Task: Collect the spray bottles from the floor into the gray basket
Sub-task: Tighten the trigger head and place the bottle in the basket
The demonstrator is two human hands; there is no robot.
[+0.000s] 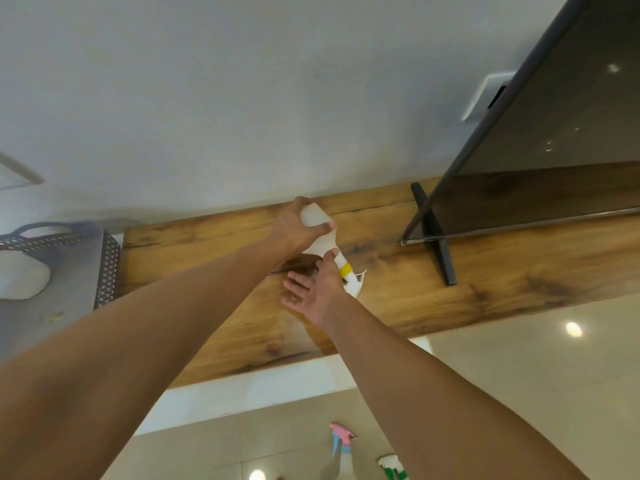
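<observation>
Two hands meet on one white translucent plastic spray bottle with a yellow collar [323,242], held in the air above the long brown wood-grain cabinet top [485,271]. The left hand [294,228] is wrapped round the bottle's fat base end, fingers curled over the far side and thumb across the near face; the right hand [317,289] lies below that grip with its fingers spread and fairly straight, only its thumb tip touching the bottle's shoulder just above the collar, so it steadies rather than clasps. The trigger head points down and away from the left-hand grip. The bottle looks light, probably near empty, and stiff enough to take a firm squeeze, though smooth plastic may slip in the palm; I judge the narrow neck under the collar the surest hold, since the fingers hook there and the trigger is not pressed. The gray perforated metal basket with a dark handle [107,268] stands well off to the left of the holding hand, with something pale and rounded lying in it. Far below both wrists, on the glossy beige tiled floor [519,393], a pink-and-blue trigger spray bottle [341,441] and a green-and-white trigger spray bottle [393,467] wait just beside each other.
</observation>
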